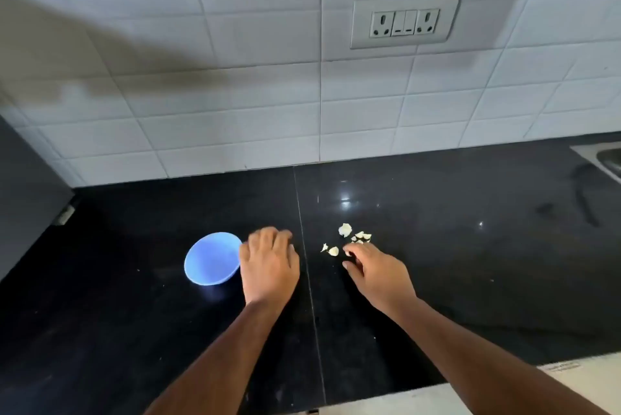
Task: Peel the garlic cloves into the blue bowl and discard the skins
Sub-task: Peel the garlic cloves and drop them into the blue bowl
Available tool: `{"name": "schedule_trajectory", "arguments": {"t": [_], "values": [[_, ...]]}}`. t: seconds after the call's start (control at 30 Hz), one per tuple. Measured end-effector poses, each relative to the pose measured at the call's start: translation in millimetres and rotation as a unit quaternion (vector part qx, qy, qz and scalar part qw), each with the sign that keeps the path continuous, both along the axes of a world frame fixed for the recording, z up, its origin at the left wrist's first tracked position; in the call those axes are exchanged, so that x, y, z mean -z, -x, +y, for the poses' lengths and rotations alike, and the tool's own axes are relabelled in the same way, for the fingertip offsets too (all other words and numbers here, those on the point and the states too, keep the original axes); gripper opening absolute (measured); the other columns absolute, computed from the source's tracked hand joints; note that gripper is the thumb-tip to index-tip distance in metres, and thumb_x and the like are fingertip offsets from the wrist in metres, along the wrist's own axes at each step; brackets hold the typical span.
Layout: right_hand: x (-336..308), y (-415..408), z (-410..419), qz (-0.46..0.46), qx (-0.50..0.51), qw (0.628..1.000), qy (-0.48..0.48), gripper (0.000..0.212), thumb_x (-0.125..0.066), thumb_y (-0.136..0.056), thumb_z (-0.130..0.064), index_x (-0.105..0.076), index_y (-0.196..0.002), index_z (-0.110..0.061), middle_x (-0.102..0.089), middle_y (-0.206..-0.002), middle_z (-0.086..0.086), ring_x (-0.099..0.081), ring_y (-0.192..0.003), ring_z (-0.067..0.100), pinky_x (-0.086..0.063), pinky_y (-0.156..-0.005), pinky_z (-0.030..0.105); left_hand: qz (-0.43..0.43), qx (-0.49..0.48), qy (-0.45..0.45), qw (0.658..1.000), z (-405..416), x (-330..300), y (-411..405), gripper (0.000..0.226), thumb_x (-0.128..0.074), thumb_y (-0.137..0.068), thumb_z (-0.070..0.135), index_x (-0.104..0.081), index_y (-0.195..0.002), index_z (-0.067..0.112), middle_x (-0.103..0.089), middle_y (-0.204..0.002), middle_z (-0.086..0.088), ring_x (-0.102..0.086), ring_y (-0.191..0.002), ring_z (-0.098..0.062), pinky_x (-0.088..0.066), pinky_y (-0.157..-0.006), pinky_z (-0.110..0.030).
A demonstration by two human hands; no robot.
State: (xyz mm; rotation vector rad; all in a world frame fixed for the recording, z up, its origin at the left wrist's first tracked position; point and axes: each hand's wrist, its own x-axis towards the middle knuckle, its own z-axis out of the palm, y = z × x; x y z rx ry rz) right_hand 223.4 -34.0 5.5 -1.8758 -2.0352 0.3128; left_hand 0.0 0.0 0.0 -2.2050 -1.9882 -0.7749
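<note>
The right hand [378, 275] reaches palm down toward the garlic pieces [349, 237], its fingers bent, with the fingertips [347, 250] at the near edge of the scatter. Whether its grip has closed on a piece or only touches the worktop [470, 263] there, I cannot tell; the tips hide what lies under them. The left hand [268, 263] hangs palm down with fingers loosely curled, its grip slack and holding nothing that shows. Its knuckles sit just beside the rim of the blue bowl [211, 260], close enough that contact cannot be ruled in or out.

The bowl stands at 9 o'clock from the left hand, upright on the black worktop, and its inside looks plain blue with nothing to be made out in it. The garlic pieces lie in a loose pale cluster at 12 o'clock from the right hand: a larger piece farthest back, a few small ones beside it toward 1 o'clock, and two more at about 11 o'clock, nearer the seam [309, 280] in the stone. Cloves and loose skins cannot be told apart at this size.

Farther out, a white tiled wall [235, 95] rises behind the worktop with a socket plate [405, 22] at 12 o'clock. The edge of a sink [605, 159] shows at 2 o'clock, and a dark panel [27, 186] stands at 9 o'clock.
</note>
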Motion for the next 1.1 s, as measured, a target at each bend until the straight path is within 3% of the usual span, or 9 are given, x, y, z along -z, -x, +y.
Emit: {"name": "schedule_trajectory", "arguments": {"t": [0.1,0.27,0.5,0.63,0.8,0.9,1.0,1.03,1.1], "values": [[-7,12,18,-0.064,-0.011,0.998,-0.024,0.049,-0.05,-0.106,-0.05,-0.048,-0.15,-0.03,-0.066,-0.127,-0.011,-0.069,-0.097,0.018,-0.053,-0.077,0.034,-0.032,-0.122,-0.004,0.992,8,-14,11,0.034,-0.071,-0.077,0.011,-0.071,-0.111,0.015,-0.057,-0.133,-0.007,-0.044,-0.128,-0.033,-0.03,-0.1,-0.053],[6,24,41,-0.134,-0.033,0.99,-0.032,0.054,-0.045,-0.103,-0.06,-0.048,-0.149,-0.033,-0.066,-0.125,-0.01,-0.07,-0.093,0.019,-0.054,-0.066,0.034,-0.088,-0.191,0.081,0.974,25,-9,32,0.029,-0.071,-0.081,0.008,-0.073,-0.11,0.014,-0.05,-0.147,-0.009,-0.053,-0.122,-0.039,-0.042,-0.09,-0.053],[31,-16,66,-0.115,-0.068,0.981,-0.144,0.017,-0.081,-0.089,-0.025,-0.078,-0.106,-0.026,-0.067,-0.09,-0.005,-0.068,-0.07,0.021,-0.053,-0.053,0.033,-0.104,-0.072,0.104,0.987,38,1,33,0.032,-0.061,-0.089,-0.005,-0.072,-0.114,0.01,-0.05,-0.148,-0.007,-0.049,-0.13,-0.034,-0.057,-0.072,-0.05],[27,-33,86,-0.1,-0.061,0.986,-0.116,0.017,-0.073,-0.095,-0.021,-0.077,-0.112,-0.022,-0.066,-0.094,-0.002,-0.069,-0.077,0.022,-0.054,-0.062,0.035,-0.082,0.042,0.074,0.993,60,5,18,0.032,-0.06,-0.083,-0.019,-0.074,-0.099,0.005,-0.059,-0.141,-0.016,-0.053,-0.127,-0.041,-0.058,-0.084,-0.051],[14,-39,118,-0.121,-0.088,0.988,-0.036,0.028,-0.05,-0.108,-0.028,-0.067,-0.129,-0.022,-0.066,-0.116,0.001,-0.067,-0.097,0.026,-0.05,-0.084,0.04,-0.025,0.144,0.113,0.983,90,2,-7,0.038,-0.052,-0.09,-0.019,-0.071,-0.109,0.007,-0.051,-0.15,-0.01,-0.045,-0.138,-0.031,-0.044,-0.107,-0.042],[3,-39,126,-0.15,-0.104,0.983,-0.001,0.03,-0.043,-0.109,-0.029,-0.064,-0.129,-0.021,-0.068,-0.122,-0.001,-0.068,-0.102,0.024,-0.046,-0.091,0.038,0.009,0.159,0.065,0.985,101,3,-12,0.034,-0.06,-0.086,-0.019,-0.073,-0.104,0.008,-0.059,-0.139,-0.013,-0.05,-0.136,-0.037,-0.046,-0.108,-0.053],[-5,-39,116,-0.001,-0.081,0.996,0.025,0.022,-0.055,-0.105,-0.027,-0.07,-0.12,-0.021,-0.073,-0.113,-0.007,-0.068,-0.096,0.015,-0.051,-0.086,0.034,-0.021,0.147,-0.047,0.988,97,6,-25,0.024,-0.069,-0.088,-0.005,-0.075,-0.105,0.012,-0.067,-0.122,-0.008,-0.058,-0.119,-0.03,-0.042,-0.104,-0.048],[-8,-38,111,0.101,-0.066,0.991,0.052,0.018,-0.06,-0.103,-0.024,-0.073,-0.116,-0.021,-0.075,-0.105,-0.009,-0.068,-0.088,0.008,-0.051,-0.08,0.029,-0.085,0.149,-0.03,0.985,89,3,-34,0.022,-0.067,-0.095,0.001,-0.074,-0.11,0.014,-0.067,-0.119,-0.003,-0.059,-0.113,-0.024,-0.042,-0.102,-0.039],[-15,-33,103,0.298,-0.037,0.946,0.122,0.011,-0.066,-0.102,-0.018,-0.076,-0.107,-0.019,-0.075,-0.087,-0.006,-0.063,-0.068,0.003,-0.05,-0.07,0.022,-0.267,0.124,0.144,0.945,75,-8,-56,0.021,-0.06,-0.105,0.014,-0.072,-0.123,0.018,-0.067,-0.117,0.007,-0.063,-0.105,-0.009,-0.047,-0.096,-0.022]]}}
